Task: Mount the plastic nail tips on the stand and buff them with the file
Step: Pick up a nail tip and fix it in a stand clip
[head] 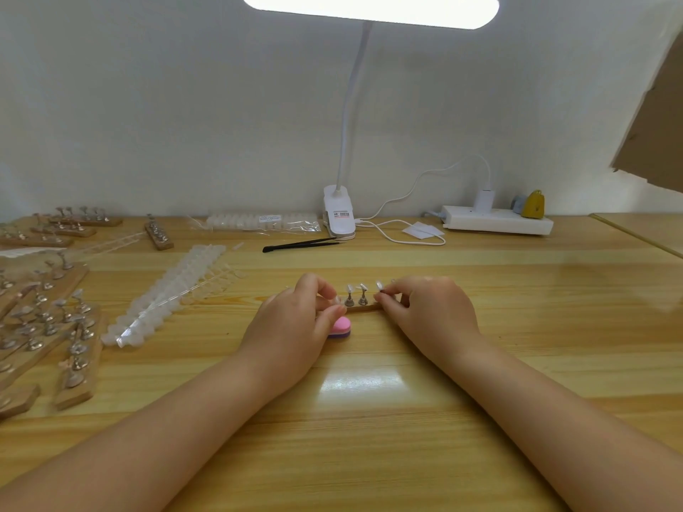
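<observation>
Both your hands pinch at nail tips on the wooden stand [364, 308].

Your left hand [295, 323] curls thumb and forefinger round a tip at the stand's left end; your right hand [428, 312] pinches one [379, 286] at its right end. Between them two mounted tips [356, 288] stand on metal holders. Just in front, partly under your left hand, lies the pink file [340, 327]. Black tweezers [301, 245] lie farther back on the table [517, 327].
</observation>
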{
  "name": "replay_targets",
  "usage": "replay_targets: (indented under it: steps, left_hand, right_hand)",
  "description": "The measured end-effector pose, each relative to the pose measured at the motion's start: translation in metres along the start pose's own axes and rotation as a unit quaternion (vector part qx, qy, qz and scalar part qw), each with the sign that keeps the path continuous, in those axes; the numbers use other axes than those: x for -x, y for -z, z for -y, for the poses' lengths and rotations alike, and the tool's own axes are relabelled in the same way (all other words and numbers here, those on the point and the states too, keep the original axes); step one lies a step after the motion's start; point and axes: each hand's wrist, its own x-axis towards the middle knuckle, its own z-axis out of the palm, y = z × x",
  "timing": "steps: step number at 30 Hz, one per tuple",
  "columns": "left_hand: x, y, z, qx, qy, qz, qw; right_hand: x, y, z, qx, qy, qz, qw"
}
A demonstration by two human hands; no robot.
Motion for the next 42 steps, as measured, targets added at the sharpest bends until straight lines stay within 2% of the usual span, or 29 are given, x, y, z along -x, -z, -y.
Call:
replay_targets:
  steps: [4,9,11,14,22,28,32,36,42]
  left_hand:
    - [0.000,-0.001,0.001,-0.047,-0.022,-0.022,0.998]
    - [0.008,0.002,-0.010,-0.085,-0.186,-0.125,0.971]
    - [0.009,0.003,-0.013,-0.093,-0.240,-0.131,0.957]
    - [0.009,0.003,-0.013,-0.099,-0.272,-0.127,0.949]
    - [0.008,0.000,-0.015,-0.100,-0.266,-0.115,0.952]
    - [0.008,-0.001,-0.011,-0.053,-0.232,-0.106,0.966]
    - [0.007,-0.001,-0.008,-0.036,-0.203,-0.111,0.972]
    - [0.007,-0.001,-0.007,-0.035,-0.191,-0.106,0.975]
    - [0.008,0.000,-0.006,-0.037,-0.188,-0.101,0.976]
  right_hand:
    - [0.005,0.003,0.005,-0.046,0.049,-0.044,0.997]
    - [0.010,0.005,0.013,-0.149,0.111,-0.090,0.978]
    - [0.011,0.005,0.015,-0.176,0.123,-0.088,0.973]
    - [0.012,0.004,0.016,-0.182,0.140,-0.092,0.969]
    - [0.011,0.001,0.014,-0.216,0.123,-0.100,0.963]
    - [0.007,-0.001,0.011,-0.278,0.014,-0.079,0.957]
    - [0.002,-0.003,0.004,-0.209,-0.036,-0.039,0.976]
    - [0.000,-0.003,0.005,-0.092,-0.044,0.016,0.995]
    - [0.004,0.008,0.003,-0.024,-0.045,-0.023,0.998]
